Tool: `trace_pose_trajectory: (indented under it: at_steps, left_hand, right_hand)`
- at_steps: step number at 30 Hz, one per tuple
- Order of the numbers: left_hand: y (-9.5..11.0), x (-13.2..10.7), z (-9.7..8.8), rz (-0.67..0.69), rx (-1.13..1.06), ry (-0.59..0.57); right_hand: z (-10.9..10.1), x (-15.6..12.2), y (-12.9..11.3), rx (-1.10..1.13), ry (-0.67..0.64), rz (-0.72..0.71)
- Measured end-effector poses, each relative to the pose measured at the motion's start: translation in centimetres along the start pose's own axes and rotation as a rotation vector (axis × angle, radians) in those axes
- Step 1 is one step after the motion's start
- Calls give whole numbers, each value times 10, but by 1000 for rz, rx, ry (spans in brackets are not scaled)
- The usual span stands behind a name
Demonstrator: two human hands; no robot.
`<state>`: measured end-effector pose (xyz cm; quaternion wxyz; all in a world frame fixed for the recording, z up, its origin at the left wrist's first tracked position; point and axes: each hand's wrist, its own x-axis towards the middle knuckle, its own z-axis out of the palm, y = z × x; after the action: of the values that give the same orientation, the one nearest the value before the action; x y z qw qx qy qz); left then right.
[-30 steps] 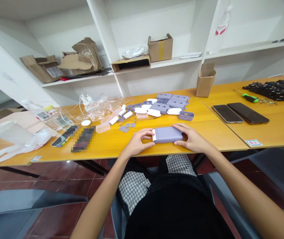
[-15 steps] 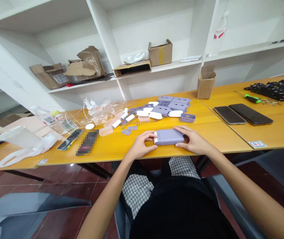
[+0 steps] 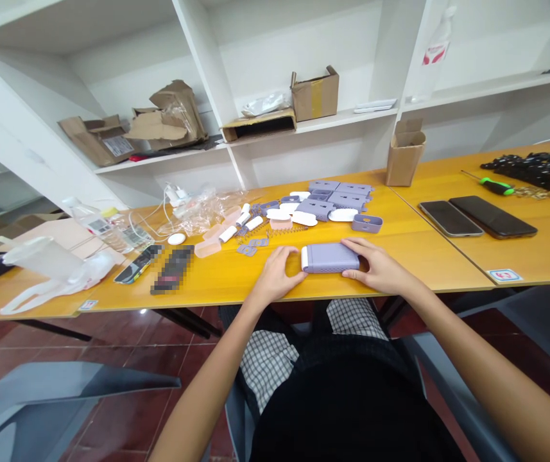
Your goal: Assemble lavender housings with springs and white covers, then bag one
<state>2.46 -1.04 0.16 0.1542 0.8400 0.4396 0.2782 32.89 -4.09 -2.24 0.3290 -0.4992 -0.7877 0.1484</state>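
A purple plastic case point(image 3: 332, 258) with a white end piece point(image 3: 304, 259) on its left side lies on the table near the front edge. My right hand point(image 3: 378, 266) grips the right end of the case, thumb along the near side and fingers along the far side. At the other end, my left hand point(image 3: 277, 274) is open, with thumb and fingers apart in a curve around the white piece. Its thumb tip is close to the near left corner; whether it touches I cannot tell. Just beyond lie an open purple shell point(image 3: 367, 223) and small flat purple plates point(image 3: 253, 246).
Purple housings point(image 3: 346, 200), white caps point(image 3: 304, 218), pink shells point(image 3: 207, 248), white cylinders point(image 3: 254, 223) and springs point(image 3: 294, 231) are heaped behind. Phones point(image 3: 493, 217) and a screwdriver point(image 3: 496, 186) lie to the right. A plastic cup point(image 3: 38, 260) stands at left; a small carton point(image 3: 405, 154) stands behind.
My left hand has loosened from the white end, its fingers moving slightly left and away. The right hand stays on the case. The whole view has shifted a little.
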Motion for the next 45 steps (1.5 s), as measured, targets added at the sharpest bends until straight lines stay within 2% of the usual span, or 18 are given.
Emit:
trace_pose_trajectory:
  at_steps: [5, 11, 16, 21, 23, 29, 34, 45]
  left_hand:
    - [-1, -3, 0, 60, -27, -59]
    - [-1, -5, 1, 43, -23, -51]
    - [2, -3, 1, 114, -14, -54]
    - [1, 1, 4, -84, 65, 20]
    - [1, 2, 5, -103, 75, 20]
    - [3, -1, 2, -6, 41, -6]
    - [5, -3, -2, 69, 13, -90]
    - [-1, -2, -7, 36, -195, -81]
  right_hand:
    - [-1, 0, -1, -10, -4, -3]
    - [-2, 0, 0, -15, -16, 1]
    - [-3, 0, -1, -16, -13, 6]
    - [-2, 1, -2, -32, -4, 2]
    - [-2, 1, -2, -36, -2, 3]
    - [-3, 1, -2, -46, -7, -2]
    - [-4, 1, -1, -37, -10, -9]
    - [-5, 0, 0, 3, -20, -21]
